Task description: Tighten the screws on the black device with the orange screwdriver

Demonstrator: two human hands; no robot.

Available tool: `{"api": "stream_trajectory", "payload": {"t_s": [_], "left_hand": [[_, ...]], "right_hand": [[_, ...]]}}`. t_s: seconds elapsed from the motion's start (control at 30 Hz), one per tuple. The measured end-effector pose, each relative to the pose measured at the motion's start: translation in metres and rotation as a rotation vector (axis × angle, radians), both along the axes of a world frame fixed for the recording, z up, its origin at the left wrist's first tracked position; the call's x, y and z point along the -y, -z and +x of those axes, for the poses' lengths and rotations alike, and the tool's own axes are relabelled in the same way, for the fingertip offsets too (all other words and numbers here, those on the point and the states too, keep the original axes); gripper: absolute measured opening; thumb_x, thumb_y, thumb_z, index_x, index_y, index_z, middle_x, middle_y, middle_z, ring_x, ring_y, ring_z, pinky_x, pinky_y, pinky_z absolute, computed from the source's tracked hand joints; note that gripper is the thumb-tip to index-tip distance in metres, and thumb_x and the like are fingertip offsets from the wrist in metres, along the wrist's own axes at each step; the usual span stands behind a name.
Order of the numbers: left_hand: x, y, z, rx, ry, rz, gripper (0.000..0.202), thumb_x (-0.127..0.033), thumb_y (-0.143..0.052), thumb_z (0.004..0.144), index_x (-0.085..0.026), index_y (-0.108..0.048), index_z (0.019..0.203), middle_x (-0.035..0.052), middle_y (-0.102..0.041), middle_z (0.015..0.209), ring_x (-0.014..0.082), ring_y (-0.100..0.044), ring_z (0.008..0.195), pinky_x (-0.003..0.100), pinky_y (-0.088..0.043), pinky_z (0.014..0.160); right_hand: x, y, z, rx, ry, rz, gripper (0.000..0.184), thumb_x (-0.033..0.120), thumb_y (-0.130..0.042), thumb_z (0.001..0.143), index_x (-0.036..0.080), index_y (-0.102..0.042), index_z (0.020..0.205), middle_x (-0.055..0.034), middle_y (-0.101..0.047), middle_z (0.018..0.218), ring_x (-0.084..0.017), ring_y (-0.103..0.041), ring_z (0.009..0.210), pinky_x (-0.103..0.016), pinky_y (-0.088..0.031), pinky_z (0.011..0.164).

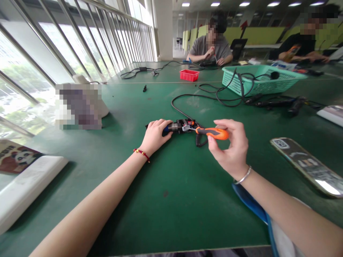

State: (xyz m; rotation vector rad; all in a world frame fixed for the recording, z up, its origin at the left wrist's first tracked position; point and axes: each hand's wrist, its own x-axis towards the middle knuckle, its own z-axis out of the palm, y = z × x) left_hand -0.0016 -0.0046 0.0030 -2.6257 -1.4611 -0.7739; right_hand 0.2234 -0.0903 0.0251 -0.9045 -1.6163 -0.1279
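An orange and black screwdriver (215,133) lies across the fingers of my right hand (232,144), its handle held at the thumb and fingertips. Its thin shaft points left, and the tip meets a small black device (178,126) with a dark blue end. Red and grey parts show on the opened section of that device. My left hand (157,135) is wrapped round the blue end and presses it to the green table (166,214). A black cable (180,98) runs from the device toward the back. Exactly what the tip touches is too small to tell.
A teal basket (268,84) with cables and a small red tray (189,75) stand farther back. A phone (308,166) lies at right, a white box-like object (32,189) at left. A railing (107,39) borders the left side. Two people sit across the table.
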Motion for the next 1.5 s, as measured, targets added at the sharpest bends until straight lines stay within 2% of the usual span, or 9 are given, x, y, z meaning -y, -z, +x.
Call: {"api": "stream_trajectory", "payload": {"t_s": [0.1,0.27,0.47,0.67,0.87,1.07,1.27,1.43,1.5], "left_hand": [[0.0001,0.0002,-0.0002,0.001,-0.003,0.003,0.035,-0.029,-0.053,0.084,-0.021,-0.057,0.118,0.0045,-0.063,0.108,0.0224,-0.057,0.101,0.036,-0.037,0.096],[-0.0002,0.0004,-0.0003,0.0,-0.003,0.006,0.034,-0.029,-0.053,0.084,-0.021,-0.057,0.118,0.0044,-0.063,0.108,0.0221,-0.057,0.101,0.036,-0.037,0.096],[0.0001,-0.0002,-0.0003,-0.008,-0.005,0.007,0.035,-0.029,-0.053,0.084,-0.02,-0.057,0.118,0.0045,-0.063,0.108,0.0224,-0.057,0.1,0.036,-0.038,0.095],[-0.0002,0.0004,-0.0004,-0.003,-0.002,0.01,0.034,-0.029,-0.053,0.085,-0.021,-0.057,0.118,0.004,-0.063,0.108,0.0221,-0.057,0.101,0.036,-0.038,0.095],[0.0004,-0.0002,-0.0003,-0.005,-0.002,0.008,0.035,-0.029,-0.052,0.084,-0.021,-0.057,0.118,0.0045,-0.063,0.108,0.0222,-0.057,0.101,0.036,-0.038,0.095],[0.0004,-0.0008,0.0001,-0.001,-0.005,-0.005,0.034,-0.03,-0.051,0.085,-0.022,-0.056,0.118,0.0047,-0.063,0.109,0.023,-0.056,0.102,0.037,-0.037,0.096],[0.0009,-0.001,0.0001,-0.002,-0.005,-0.003,0.035,-0.029,-0.052,0.084,-0.021,-0.057,0.117,0.005,-0.063,0.108,0.0229,-0.056,0.102,0.037,-0.037,0.096],[0.0004,-0.0001,-0.0006,-0.001,0.004,0.003,0.034,-0.029,-0.052,0.084,-0.021,-0.057,0.118,0.0047,-0.063,0.109,0.0224,-0.057,0.102,0.036,-0.037,0.096],[0.0003,0.0,-0.0008,0.0,0.003,0.005,0.034,-0.029,-0.052,0.084,-0.021,-0.057,0.117,0.0047,-0.063,0.109,0.0224,-0.057,0.101,0.037,-0.037,0.096]], "right_hand": [[0.0001,-0.0005,-0.0007,-0.001,-0.026,0.007,0.039,0.017,-0.065,0.073,0.022,-0.054,0.11,-0.0049,-0.062,0.096,-0.018,-0.062,0.082,-0.032,-0.055,0.072],[0.0026,-0.0014,-0.0011,0.039,0.038,-0.093,0.016,0.022,-0.065,0.076,0.022,-0.059,0.091,0.0007,-0.062,0.072,-0.015,-0.059,0.065,-0.029,-0.052,0.062],[-0.0007,-0.0008,-0.0003,-0.007,-0.015,0.032,0.04,0.016,-0.064,0.073,0.022,-0.053,0.112,-0.0055,-0.061,0.098,-0.019,-0.061,0.085,-0.034,-0.055,0.073],[0.0015,-0.0005,-0.0005,0.02,0.082,-0.084,0.019,0.025,-0.066,0.076,0.023,-0.059,0.093,-0.001,-0.064,0.08,-0.015,-0.06,0.067,-0.03,-0.053,0.064],[-0.0014,0.0011,-0.0001,-0.013,0.006,0.051,0.045,0.018,-0.066,0.073,0.022,-0.052,0.115,-0.0063,-0.061,0.102,-0.019,-0.062,0.086,-0.035,-0.055,0.074],[0.0018,-0.0024,-0.0009,0.05,0.084,-0.052,0.014,0.024,-0.066,0.076,0.024,-0.059,0.089,-0.0001,-0.065,0.074,-0.017,-0.061,0.068,-0.033,-0.053,0.066],[-0.001,-0.0006,0.0002,0.019,0.008,0.057,0.039,0.018,-0.065,0.072,0.022,-0.054,0.109,-0.0062,-0.061,0.097,-0.021,-0.061,0.086,-0.036,-0.054,0.073],[0.0014,-0.0015,-0.0007,0.059,0.06,-0.048,0.016,0.023,-0.065,0.075,0.023,-0.059,0.09,0.0007,-0.061,0.072,-0.016,-0.059,0.065,-0.033,-0.052,0.067],[0.0016,-0.0014,-0.0008,0.06,0.066,-0.054,0.016,0.024,-0.065,0.075,0.023,-0.059,0.09,0.001,-0.062,0.072,-0.015,-0.059,0.064,-0.032,-0.052,0.066]]}}
